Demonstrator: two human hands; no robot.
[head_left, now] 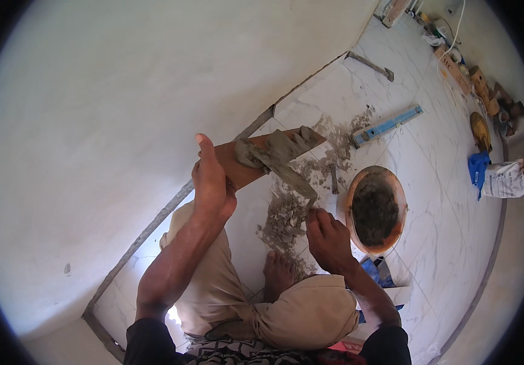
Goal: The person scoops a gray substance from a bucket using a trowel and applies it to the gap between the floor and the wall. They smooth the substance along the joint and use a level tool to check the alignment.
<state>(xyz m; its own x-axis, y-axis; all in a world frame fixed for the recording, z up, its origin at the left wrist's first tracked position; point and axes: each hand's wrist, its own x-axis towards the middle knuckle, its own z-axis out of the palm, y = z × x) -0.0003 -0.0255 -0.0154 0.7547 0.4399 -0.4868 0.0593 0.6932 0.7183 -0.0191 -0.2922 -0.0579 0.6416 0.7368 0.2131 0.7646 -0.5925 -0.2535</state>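
Observation:
My left hand (211, 182) holds up a long brown tile strip (228, 164) by its near end, thumb raised along the edge. Grey wet mortar (286, 146) lies in thick lumps over the strip's far half. In my right hand (330, 240), the fingers are wrapped round the handle of a trowel (292, 179), most of the handle being hidden. The mortar-smeared blade slants up and left, its tip against the mortar on the strip. Just right of my right hand stands an orange-rimmed bucket (350, 210) with dark grey mortar (375, 207) inside.
Crumbled mortar (283, 219) litters the white marbled tile floor (438, 201). A blue spirit level (389, 126) and a hammer-like tool (371, 65) lie farther off. A rough gap (146, 237) runs along the wall's foot. At right are a blue bag (478, 170) and a white sack (506, 180).

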